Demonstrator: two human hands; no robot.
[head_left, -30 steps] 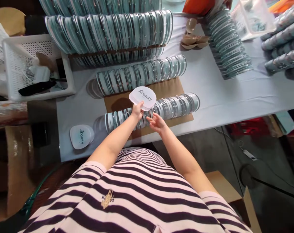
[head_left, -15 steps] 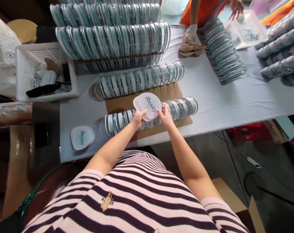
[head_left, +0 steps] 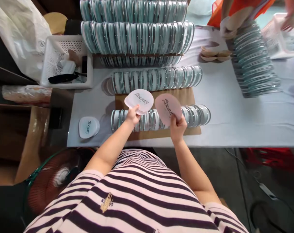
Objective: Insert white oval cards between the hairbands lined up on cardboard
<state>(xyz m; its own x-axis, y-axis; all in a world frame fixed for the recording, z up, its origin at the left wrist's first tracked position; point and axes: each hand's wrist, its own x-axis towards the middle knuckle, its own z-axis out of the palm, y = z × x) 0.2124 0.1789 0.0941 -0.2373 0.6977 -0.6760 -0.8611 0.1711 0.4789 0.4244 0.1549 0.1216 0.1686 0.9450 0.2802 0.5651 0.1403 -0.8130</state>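
A long table (head_left: 234,113) under a pale cloth runs across the view, its far side loaded with rows of clear round cases standing on edge. At about ten o'clock a white mesh basket (head_left: 52,55) sits on the table's corner with a dark tool and oddments inside, a white plastic bag (head_left: 20,29) beside it. At nine o'clock from the hands a small stack of printed lids (head_left: 88,127) lies flat on the cloth.

At the centre a cardboard sheet (head_left: 183,95) bears the near row of cases (head_left: 197,115), with a second row (head_left: 158,79) just beyond it at twelve o'clock. The left hand (head_left: 132,117) pinches the near edge of a white printed lid (head_left: 139,101), held over the near row. Just to its right, the right hand (head_left: 178,127) grips a pinkish printed lid (head_left: 168,109) by its lower edge, tilted; the two lids are close but apart.

At one o'clock tan shell-shaped pieces (head_left: 213,55) lie on the cloth. Beyond them a co-worker in orange, one gloved hand (head_left: 225,27) down, stands by a slanting stack of cases (head_left: 255,61). At two o'clock another hand reaches into a white bin (head_left: 280,38).
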